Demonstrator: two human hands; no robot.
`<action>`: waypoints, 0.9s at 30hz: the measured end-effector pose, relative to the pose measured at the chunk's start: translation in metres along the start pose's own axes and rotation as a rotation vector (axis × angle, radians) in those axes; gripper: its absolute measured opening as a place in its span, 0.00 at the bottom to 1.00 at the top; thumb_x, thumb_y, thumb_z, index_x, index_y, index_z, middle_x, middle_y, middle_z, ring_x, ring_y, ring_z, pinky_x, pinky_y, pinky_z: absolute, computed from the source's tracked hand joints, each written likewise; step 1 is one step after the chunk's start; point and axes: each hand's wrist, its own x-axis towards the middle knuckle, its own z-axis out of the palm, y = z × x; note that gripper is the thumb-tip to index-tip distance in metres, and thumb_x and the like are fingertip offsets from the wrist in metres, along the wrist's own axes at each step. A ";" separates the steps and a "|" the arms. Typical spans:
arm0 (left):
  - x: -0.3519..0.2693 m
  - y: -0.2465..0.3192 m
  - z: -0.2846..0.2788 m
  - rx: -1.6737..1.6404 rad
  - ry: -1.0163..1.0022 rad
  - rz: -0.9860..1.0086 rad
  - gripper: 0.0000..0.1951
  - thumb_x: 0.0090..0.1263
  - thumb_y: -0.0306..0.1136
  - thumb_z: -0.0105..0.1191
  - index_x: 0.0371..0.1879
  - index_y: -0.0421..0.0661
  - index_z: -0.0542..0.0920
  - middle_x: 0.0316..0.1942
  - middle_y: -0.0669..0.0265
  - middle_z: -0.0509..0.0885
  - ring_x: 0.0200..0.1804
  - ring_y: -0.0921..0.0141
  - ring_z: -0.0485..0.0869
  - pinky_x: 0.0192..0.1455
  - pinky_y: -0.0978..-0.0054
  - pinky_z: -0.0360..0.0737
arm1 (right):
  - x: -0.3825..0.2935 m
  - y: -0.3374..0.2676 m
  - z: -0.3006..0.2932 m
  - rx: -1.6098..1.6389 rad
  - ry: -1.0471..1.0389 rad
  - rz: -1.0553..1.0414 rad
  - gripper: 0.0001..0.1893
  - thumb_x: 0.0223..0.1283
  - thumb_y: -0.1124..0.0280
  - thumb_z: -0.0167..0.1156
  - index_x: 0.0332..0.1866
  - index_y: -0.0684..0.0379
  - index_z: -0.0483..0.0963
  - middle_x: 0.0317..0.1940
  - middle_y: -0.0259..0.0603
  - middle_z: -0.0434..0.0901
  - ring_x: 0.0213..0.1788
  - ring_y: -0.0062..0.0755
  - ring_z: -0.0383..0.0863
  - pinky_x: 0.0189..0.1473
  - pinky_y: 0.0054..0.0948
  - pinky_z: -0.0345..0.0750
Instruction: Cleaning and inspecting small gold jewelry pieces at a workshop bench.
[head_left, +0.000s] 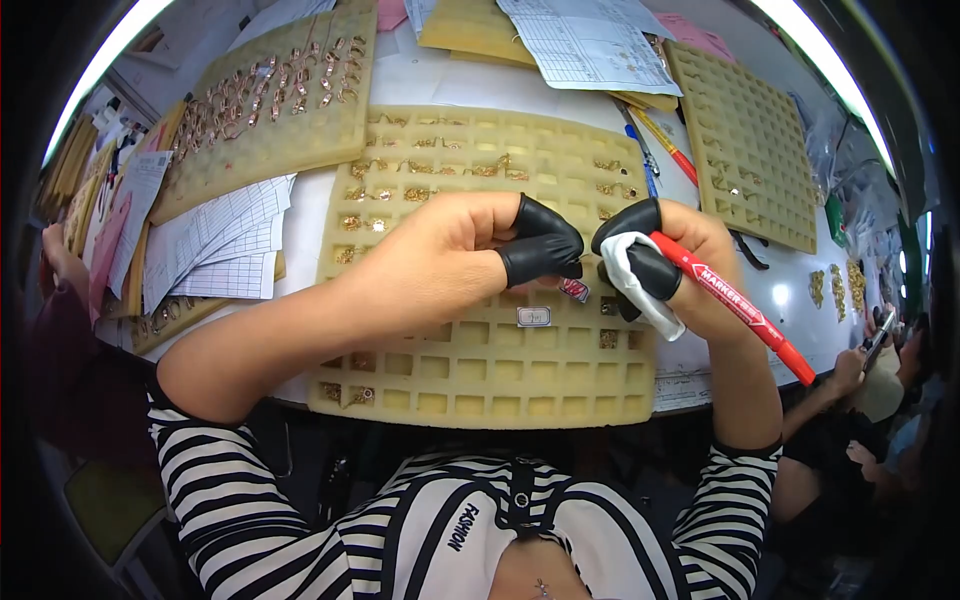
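Observation:
Both hands hover over a cream grid tray (480, 386) whose square pockets hold small gold-coloured jewellery pieces (424, 166). Black finger cots cover the thumb and fingertips of each. My left hand (480, 240) has its fingertips pinched; anything between them is too small to make out. Facing it, close by, my right hand (660, 255) grips a red marker pen (735, 304) and a folded white cloth (637, 285). Beneath the left fingertips shows a small tag with red marks (574, 289). A second small label bearing writing (534, 316) lies on the tray.
A tray of rose-gold-coloured rings (285, 82) stands upper left, above printed sheets (232, 255). More papers (585, 45) lie at the back. Another grid tray (750, 142), pens (664, 142) and tweezers (750, 251) are at right. Other people's hands (847, 371) show at both sides.

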 end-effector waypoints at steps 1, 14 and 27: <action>0.001 0.001 -0.001 0.029 0.027 0.051 0.10 0.65 0.30 0.48 0.41 0.39 0.76 0.36 0.67 0.80 0.39 0.78 0.76 0.44 0.81 0.73 | 0.000 0.002 -0.002 0.025 0.060 -0.062 0.05 0.53 0.80 0.55 0.35 0.66 0.73 0.26 0.33 0.77 0.27 0.14 0.74 0.29 0.15 0.72; 0.006 0.042 0.008 0.240 0.065 0.225 0.10 0.63 0.21 0.44 0.43 0.39 0.75 0.30 0.69 0.79 0.32 0.80 0.76 0.40 0.84 0.72 | 0.008 0.005 -0.013 0.073 0.009 -0.071 0.12 0.54 0.78 0.55 0.44 0.64 0.73 0.29 0.29 0.76 0.29 0.13 0.73 0.30 0.14 0.71; 0.063 0.102 0.035 0.717 0.050 0.278 0.13 0.63 0.22 0.46 0.47 0.39 0.74 0.27 0.68 0.78 0.23 0.81 0.73 0.29 0.86 0.72 | -0.008 0.000 -0.099 -0.213 0.187 -0.272 0.06 0.54 0.72 0.55 0.33 0.64 0.74 0.23 0.31 0.76 0.25 0.12 0.72 0.27 0.16 0.70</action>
